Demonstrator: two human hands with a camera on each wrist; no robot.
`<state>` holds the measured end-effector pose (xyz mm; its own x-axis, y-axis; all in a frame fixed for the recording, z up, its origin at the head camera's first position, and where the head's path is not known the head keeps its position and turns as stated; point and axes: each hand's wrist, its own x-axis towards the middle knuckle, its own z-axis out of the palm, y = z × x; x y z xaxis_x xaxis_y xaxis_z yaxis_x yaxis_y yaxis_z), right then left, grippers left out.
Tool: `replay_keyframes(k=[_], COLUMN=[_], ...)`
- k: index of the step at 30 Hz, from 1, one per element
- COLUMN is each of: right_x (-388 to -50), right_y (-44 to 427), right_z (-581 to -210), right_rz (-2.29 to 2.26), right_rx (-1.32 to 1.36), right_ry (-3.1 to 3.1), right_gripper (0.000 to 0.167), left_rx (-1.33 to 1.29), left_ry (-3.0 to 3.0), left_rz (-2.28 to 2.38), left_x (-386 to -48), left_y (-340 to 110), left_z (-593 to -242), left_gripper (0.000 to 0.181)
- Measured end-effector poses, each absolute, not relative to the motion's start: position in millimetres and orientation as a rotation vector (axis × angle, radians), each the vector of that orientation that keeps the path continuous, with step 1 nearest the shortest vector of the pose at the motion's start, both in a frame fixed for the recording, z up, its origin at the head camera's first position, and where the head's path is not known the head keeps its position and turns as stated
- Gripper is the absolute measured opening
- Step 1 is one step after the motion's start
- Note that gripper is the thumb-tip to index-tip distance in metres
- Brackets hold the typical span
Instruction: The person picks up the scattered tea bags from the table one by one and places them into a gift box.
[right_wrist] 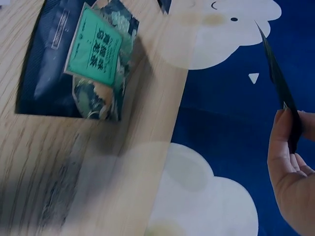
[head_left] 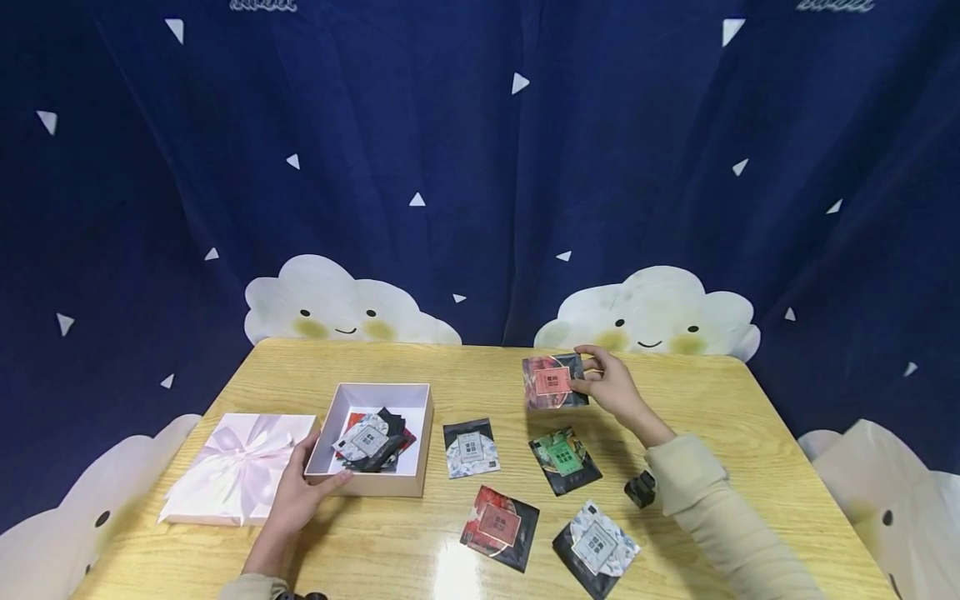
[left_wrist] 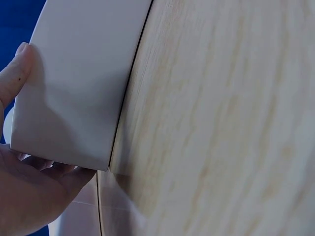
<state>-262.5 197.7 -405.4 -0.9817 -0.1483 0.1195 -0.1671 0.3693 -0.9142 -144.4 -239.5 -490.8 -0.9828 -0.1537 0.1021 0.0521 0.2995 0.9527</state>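
My right hand [head_left: 613,390] pinches a red-and-black tea sachet [head_left: 551,382] by its right edge, raised above the back of the table. In the right wrist view this sachet [right_wrist: 279,81] shows edge-on between thumb and fingers. My left hand [head_left: 294,493] grips the near left corner of an open white box [head_left: 386,485], thumb along the front wall and fingers on the left side. Several tea sachets [head_left: 367,440] lie piled inside. Between box and right arm lie a green tea sachet [head_left: 564,460], a red one [head_left: 500,527] and two white-and-black ones, a nearer [head_left: 595,546] and a farther [head_left: 471,448].
A pale pink lid [head_left: 225,483] with a ribbon bow lies left of the box, close to my left hand. A small black object [head_left: 640,489] sits by the right sleeve. Behind the wooden table [head_left: 465,371] hangs a dark blue curtain [head_left: 480,167] with clouds.
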Motion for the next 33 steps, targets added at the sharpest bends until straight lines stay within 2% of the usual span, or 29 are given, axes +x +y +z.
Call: replay_keyframes(k=[33], right_x=[-254.3], right_y=[147.9], right_z=[-396.1], right_rz=[1.848], right_rx=[0.495], right_ry=[-2.547], right_gripper=[0.054], left_rx=[0.097], left_ry=[-2.388], left_rz=[-1.754], left_x=[-144.0], left_y=[-239.5], left_z=[-490.5], left_gripper=[0.085])
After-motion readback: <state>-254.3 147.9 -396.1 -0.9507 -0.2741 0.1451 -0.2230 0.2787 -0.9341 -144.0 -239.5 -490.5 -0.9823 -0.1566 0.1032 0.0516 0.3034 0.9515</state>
